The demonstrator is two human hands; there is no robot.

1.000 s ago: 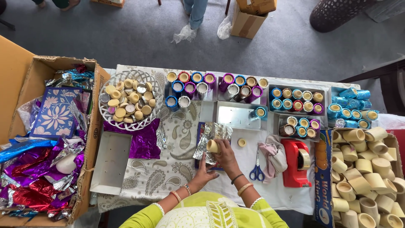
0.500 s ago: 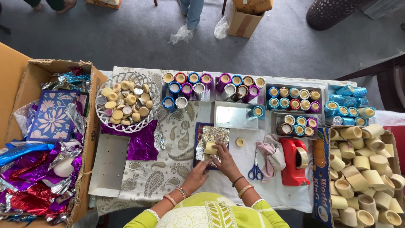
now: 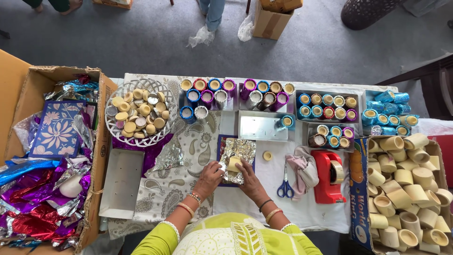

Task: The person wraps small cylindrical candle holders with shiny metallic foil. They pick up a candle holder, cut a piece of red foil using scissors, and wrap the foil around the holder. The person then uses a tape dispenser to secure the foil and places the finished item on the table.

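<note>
— What do we see our hands doing?

— Our left hand and right hand both rest on a crinkled silver foil sheet lying on a dark blue mat in the middle of the table. A small cream cup sits on the foil between them; our fingers curl loosely about it and the foil's near edge, pressing more than gripping.

— And around that spot?

— Just right of the foil we see a loose cream disc, then blue-handled scissors beside a pinkish cloth and a red tape dispenser. To the left, a white wire basket holds round lids, and a cardboard box is full of purple, red and blue foil. Foil-wrapped cups line the far edge; plain cream cups fill a box on the right.
</note>
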